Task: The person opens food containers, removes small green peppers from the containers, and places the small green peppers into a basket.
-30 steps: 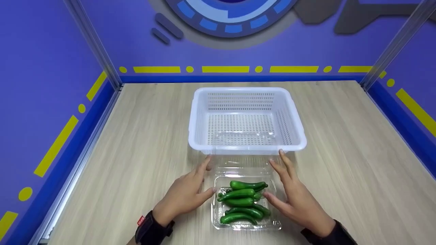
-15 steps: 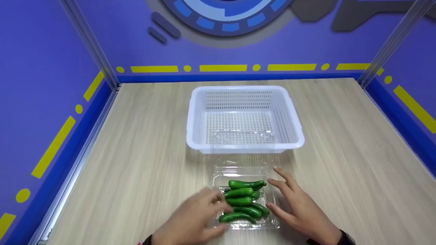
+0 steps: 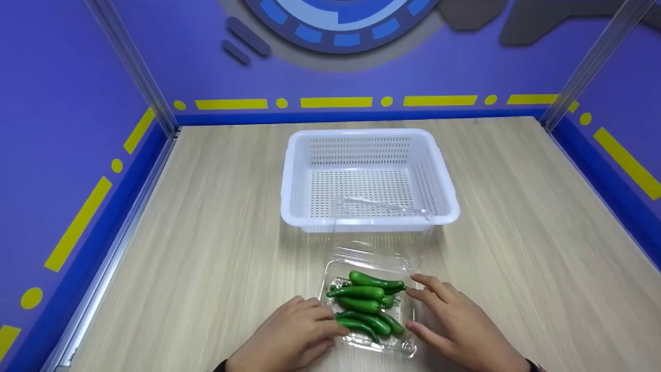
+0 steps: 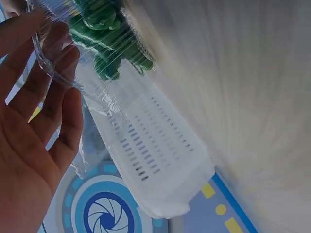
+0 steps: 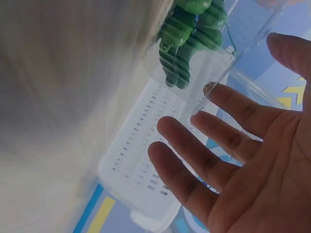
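A clear plastic clamshell box holds several green peppers and lies slightly turned at the front of the table. Its lid stands open toward the back. My left hand grips the box's left front edge with curled fingers; in the left wrist view, the fingers lie along the clear rim. On the opposite side my right hand has its fingers extended. Those fingertips reach the clear side wall in the right wrist view.
Behind the box stands a white perforated basket with nothing in it; the raised lid overlaps its front rim in the head view. Blue panels border the wooden table at the back and on both sides.
My left hand has come down and back from the box's left side to its left front edge. The box has turned slightly clockwise, lid included. My right hand has shifted a little toward the front.
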`<state>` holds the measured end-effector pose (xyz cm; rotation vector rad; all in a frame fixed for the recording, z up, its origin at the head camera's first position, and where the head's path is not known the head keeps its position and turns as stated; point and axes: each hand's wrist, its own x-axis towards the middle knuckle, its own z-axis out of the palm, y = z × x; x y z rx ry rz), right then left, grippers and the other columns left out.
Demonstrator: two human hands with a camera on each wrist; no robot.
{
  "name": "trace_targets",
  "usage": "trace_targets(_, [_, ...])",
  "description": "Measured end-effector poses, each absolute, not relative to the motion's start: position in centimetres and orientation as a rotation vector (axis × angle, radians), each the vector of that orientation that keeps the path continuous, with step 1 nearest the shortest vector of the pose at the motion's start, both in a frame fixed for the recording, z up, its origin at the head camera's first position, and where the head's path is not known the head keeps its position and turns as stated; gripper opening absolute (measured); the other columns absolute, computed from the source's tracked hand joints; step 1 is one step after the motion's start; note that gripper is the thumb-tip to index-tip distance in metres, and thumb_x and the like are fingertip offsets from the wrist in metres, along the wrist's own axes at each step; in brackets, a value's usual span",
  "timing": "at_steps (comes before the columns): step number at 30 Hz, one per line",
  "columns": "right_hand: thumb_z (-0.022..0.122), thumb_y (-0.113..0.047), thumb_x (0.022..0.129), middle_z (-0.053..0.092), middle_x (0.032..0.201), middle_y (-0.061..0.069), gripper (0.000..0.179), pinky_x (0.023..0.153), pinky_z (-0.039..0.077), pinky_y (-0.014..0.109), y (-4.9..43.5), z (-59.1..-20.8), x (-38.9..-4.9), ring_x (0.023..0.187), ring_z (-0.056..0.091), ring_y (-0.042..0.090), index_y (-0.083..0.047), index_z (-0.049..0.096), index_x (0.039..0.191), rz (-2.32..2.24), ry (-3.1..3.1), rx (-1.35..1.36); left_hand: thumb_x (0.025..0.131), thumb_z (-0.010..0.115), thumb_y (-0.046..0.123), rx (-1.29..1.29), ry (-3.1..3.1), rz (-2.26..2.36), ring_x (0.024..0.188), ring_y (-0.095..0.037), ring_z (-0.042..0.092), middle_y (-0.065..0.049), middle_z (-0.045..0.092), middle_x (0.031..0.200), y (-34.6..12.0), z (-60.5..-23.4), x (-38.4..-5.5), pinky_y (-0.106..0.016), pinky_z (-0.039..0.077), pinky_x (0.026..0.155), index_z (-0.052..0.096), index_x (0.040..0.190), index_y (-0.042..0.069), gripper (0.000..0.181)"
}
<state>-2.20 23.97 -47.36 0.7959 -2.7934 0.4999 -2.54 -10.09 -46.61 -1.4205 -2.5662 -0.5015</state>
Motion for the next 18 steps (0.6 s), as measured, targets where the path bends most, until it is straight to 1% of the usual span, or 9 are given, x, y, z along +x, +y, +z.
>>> trace_targets(5, [0.076, -0.049, 0.088, 0.054, 0.14, -0.001, 0.047, 0.083, 0.057, 0.04, 24.2, -47.3, -1.4, 0.113, 0.063, 0.013, -0.023, 0.068, 0.126, 0.503, -2.775, 0.861, 0.089, 0.076, 0.022, -1.371, -2.507, -0.535, 0.097, -0.004, 0.062, 0.017, 0.068, 0.101, -10.9, -46.6, -3.0, -0.025, 0.048, 0.084, 0.076, 0.109, 0.031, 0.022])
trace_targets(10, [0.079, -0.048, 0.085, 0.054, 0.136, 0.001, 0.048, 0.077, 0.058, 0.035, 24.0, -47.3, -0.7, 0.109, 0.064, 0.012, -0.023, 0.069, 0.125, 0.529, -2.728, 0.932, 0.092, 0.074, 0.019, -1.317, -2.473, -0.628, 0.095, -0.003, 0.063, 0.014, 0.066, 0.1, -11.4, -46.7, -3.7, -0.021, 0.05, 0.083, 0.077, 0.105, 0.028, 0.016])
trace_targets(13, [0.08, -0.046, 0.084, 0.057, 0.131, -0.002, 0.049, 0.077, 0.058, 0.034, 23.8, -47.2, -0.5, 0.109, 0.062, 0.011, -0.022, 0.07, 0.125, 0.532, -2.699, 0.995, 0.093, 0.072, 0.014, -1.307, -2.477, -0.694, 0.103, -0.005, 0.064, 0.01, 0.067, 0.107, -11.7, -46.9, -4.4, -0.022, 0.052, 0.088, 0.077, 0.105, 0.024, 0.017])
trace_targets(15, [0.08, -0.046, 0.085, 0.058, 0.126, -0.007, 0.047, 0.078, 0.057, 0.032, 23.6, -47.0, -0.3, 0.108, 0.06, 0.009, -0.023, 0.07, 0.125, 0.521, -2.696, 1.034, 0.092, 0.07, 0.007, -1.307, -2.497, -0.731, 0.109, -0.008, 0.064, 0.007, 0.067, 0.112, -11.8, -46.9, -4.9, -0.024, 0.052, 0.091, 0.076, 0.106, 0.022, 0.022])
trace_targets(18, [0.078, -0.046, 0.087, 0.059, 0.121, -0.013, 0.043, 0.078, 0.056, 0.028, 23.3, -46.8, -0.1, 0.104, 0.058, 0.006, -0.023, 0.07, 0.123, 0.527, -2.701, 1.101, 0.087, 0.064, -0.004, -1.313, -2.568, -0.769, 0.115, -0.011, 0.063, 0.003, 0.066, 0.118, -11.8, -46.9, -5.9, -0.029, 0.052, 0.096, 0.074, 0.108, 0.021, 0.034])
